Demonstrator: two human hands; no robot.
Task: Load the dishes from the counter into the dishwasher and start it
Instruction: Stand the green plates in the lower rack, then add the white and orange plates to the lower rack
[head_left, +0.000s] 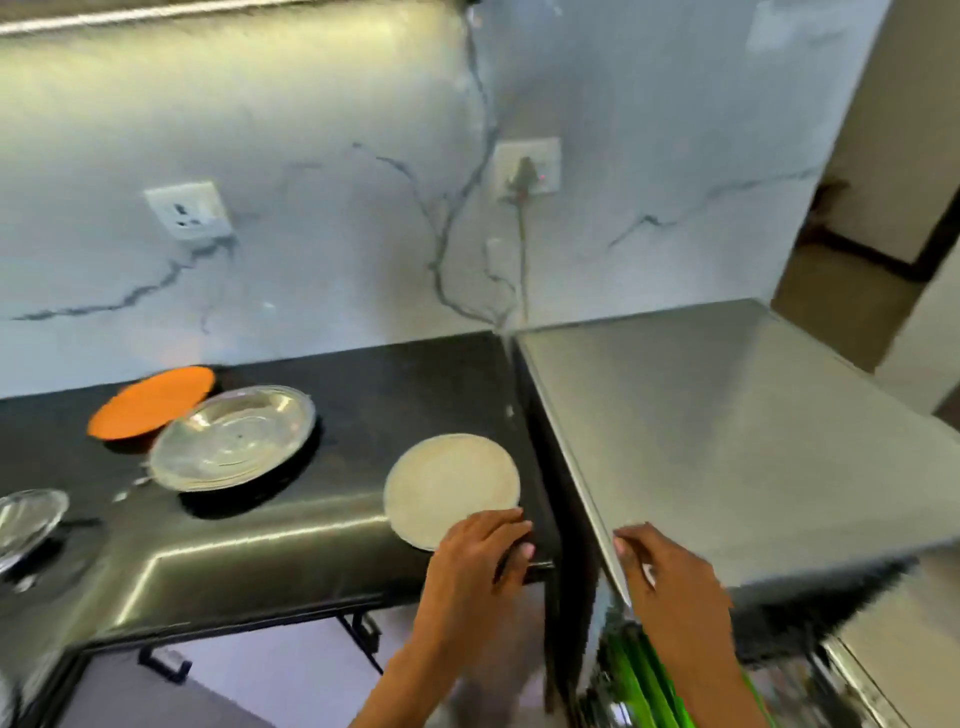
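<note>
A pale round plate (447, 483) lies at the near right corner of the black counter (389, 384), overhanging its front edge. My left hand (472, 561) grips the plate's near rim, fingers on top. Farther left sit a steel plate (234, 436) and an orange plate (148, 400) behind it. A second steel dish (26, 519) shows at the left edge. My right hand (670, 577) touches the front left edge of the dishwasher's silver top (727, 426). Below it, green dishes (639, 675) stand in the open dishwasher.
A marble-patterned wall with two sockets rises behind the counter; a cord hangs from the right socket (524, 166). The open dishwasher's shiny metal edge (841, 680) shows at the bottom right. A black drawer handle (166, 665) sits under the counter.
</note>
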